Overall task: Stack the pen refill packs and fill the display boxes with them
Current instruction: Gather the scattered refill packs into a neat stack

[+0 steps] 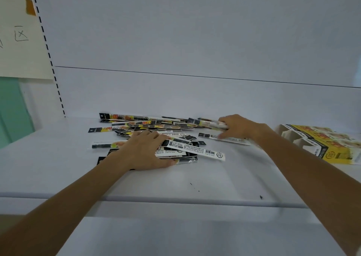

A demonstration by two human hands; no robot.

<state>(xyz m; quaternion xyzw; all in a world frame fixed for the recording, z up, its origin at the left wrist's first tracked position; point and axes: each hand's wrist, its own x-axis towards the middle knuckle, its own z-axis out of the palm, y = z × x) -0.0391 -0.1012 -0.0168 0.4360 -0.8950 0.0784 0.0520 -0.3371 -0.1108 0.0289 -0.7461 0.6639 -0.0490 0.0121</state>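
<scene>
A loose heap of pen refill packs [148, 124] lies across the middle of a white shelf [195, 177], most of them pointing left to right and overlapping at odd angles. The left hand [144, 150] rests palm down on the near part of the heap, fingers spread fairly straight over a small stack [181, 157], with the thumb lying along that stack's near edge. One white-backed pack [197, 151] with a barcode lies slanted across the top of this stack, just right of the fingers. At the far right end of the heap the right hand [240, 128] has its fingers curled round a bundle [213, 123] of a few packs, which is slightly blurred. Another pack [230, 139] lies flat on the shelf just below that hand. A yellow and black display box [332, 146] sits at the right edge, apart from the heap, its white dividers showing. On the far left wall hangs a paper sheet [21, 41] fixed with orange tape [30, 7].
</scene>
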